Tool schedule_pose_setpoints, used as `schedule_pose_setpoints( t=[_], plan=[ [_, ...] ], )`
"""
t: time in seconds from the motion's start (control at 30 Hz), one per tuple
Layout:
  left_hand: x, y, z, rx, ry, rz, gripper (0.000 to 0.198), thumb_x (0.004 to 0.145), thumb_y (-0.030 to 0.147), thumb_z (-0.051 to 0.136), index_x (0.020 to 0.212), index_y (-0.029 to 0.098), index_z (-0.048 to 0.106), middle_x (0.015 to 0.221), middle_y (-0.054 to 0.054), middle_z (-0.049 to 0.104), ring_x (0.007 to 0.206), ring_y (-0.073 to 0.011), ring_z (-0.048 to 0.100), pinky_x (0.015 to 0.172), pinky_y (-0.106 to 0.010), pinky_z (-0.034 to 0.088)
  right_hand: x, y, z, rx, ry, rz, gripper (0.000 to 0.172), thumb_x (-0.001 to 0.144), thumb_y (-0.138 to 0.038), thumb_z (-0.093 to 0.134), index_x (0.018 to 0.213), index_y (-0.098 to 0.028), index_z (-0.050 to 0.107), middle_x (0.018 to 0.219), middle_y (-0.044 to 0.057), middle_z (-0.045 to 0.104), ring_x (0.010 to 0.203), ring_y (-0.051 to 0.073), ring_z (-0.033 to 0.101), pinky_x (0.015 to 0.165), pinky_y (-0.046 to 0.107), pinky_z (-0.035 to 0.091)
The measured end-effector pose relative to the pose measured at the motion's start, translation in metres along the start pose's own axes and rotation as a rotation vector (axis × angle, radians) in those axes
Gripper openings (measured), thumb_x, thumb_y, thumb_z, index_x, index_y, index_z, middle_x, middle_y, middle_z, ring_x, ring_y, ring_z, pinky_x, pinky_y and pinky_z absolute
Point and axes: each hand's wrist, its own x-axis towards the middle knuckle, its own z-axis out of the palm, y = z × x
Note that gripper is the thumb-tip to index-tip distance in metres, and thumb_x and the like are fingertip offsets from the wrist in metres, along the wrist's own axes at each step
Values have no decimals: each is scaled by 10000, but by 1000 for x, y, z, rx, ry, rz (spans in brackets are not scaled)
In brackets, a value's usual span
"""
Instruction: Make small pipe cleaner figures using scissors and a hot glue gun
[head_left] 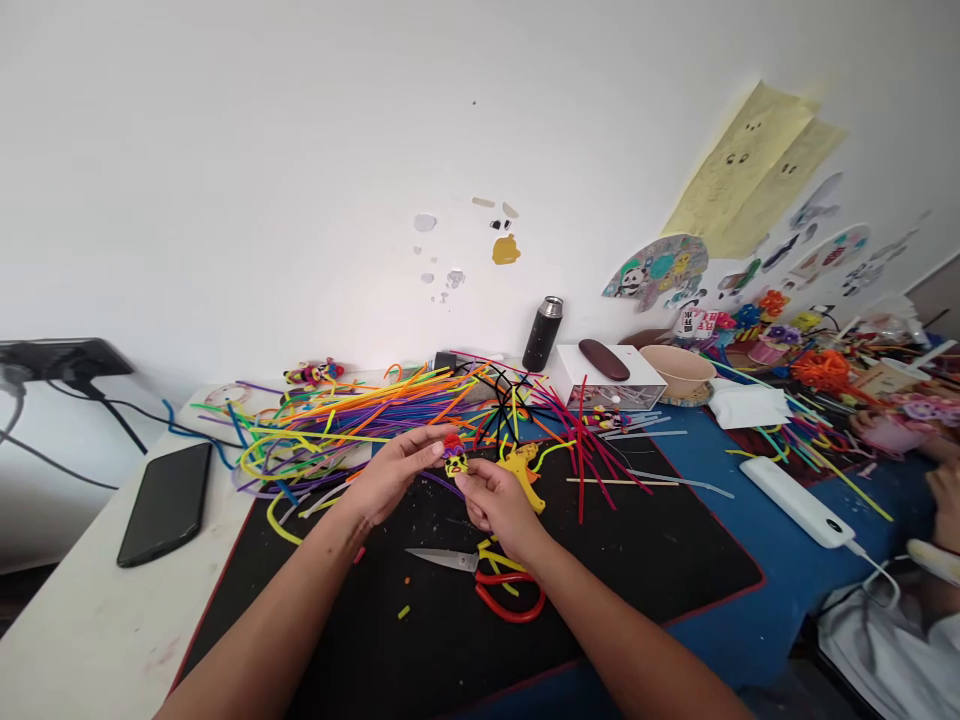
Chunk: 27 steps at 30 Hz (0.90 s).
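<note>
A small pipe-cleaner figure (455,464), red on top, purple below that and yellow with dark marks underneath, is held up above the black mat between both hands. My left hand (397,470) pinches its upper left side. My right hand (496,502) has thumb and finger closed on its lower right edge. Just behind my right hand lies a yellow glue gun (523,474), partly covered by it. Red-handled scissors (510,603) rest on the mat below the hands, blades pointing left, with yellow pipe-cleaner pieces (496,560) beside them.
Many coloured pipe cleaners (360,412) spread along the mat's far side. Behind them stand a black bottle (543,335) and a white box (570,378) carrying a dark red case (604,360). A phone (166,503) lies left, a white power bank (795,502) right. Another person's hand (943,495) shows far right.
</note>
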Motion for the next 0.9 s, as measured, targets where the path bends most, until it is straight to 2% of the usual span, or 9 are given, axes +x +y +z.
schedule_pose_setpoints(
  t=[0.17, 0.27, 0.37, 0.5, 0.9],
  plan=[
    [0, -1, 4, 33, -39, 8, 413, 701, 447, 966, 1008, 201, 840, 1038, -91, 813, 983, -248, 700, 932, -345, 502, -1, 2, 1, -11, -14, 15, 473, 775, -580, 856, 941, -191, 645, 486, -132, 391, 404, 49, 230, 397, 208, 166],
    [1, -2, 4, 49, -6, 26, 388, 698, 444, 965, 972, 201, 833, 978, -69, 802, 929, -227, 686, 894, -330, 504, -1, 2, 0, -13, -23, 16, 485, 784, -600, 842, 948, -196, 629, 488, -128, 408, 406, 53, 239, 395, 206, 174],
    [1, -2, 3, 84, 36, 50, 378, 705, 434, 961, 974, 203, 831, 981, -62, 791, 922, -220, 674, 872, -319, 500, -1, 2, -1, -8, -8, 9, 509, 808, -633, 812, 990, -197, 624, 504, -123, 425, 402, 60, 271, 393, 203, 180],
    [1, 1, 3, 98, 29, 46, 370, 696, 427, 963, 953, 199, 828, 953, -58, 789, 893, -216, 675, 870, -324, 507, -2, 0, -2, -16, 1, -6, 534, 861, -671, 746, 1046, -182, 638, 526, -110, 456, 383, 61, 305, 398, 211, 175],
    [0, 1, 7, 103, 9, 25, 380, 676, 417, 976, 947, 201, 819, 951, -56, 782, 911, -227, 679, 893, -329, 517, -3, 0, -2, -1, 27, -1, 501, 857, -675, 742, 942, -199, 612, 518, -110, 455, 376, 63, 306, 390, 214, 184]
  ],
)
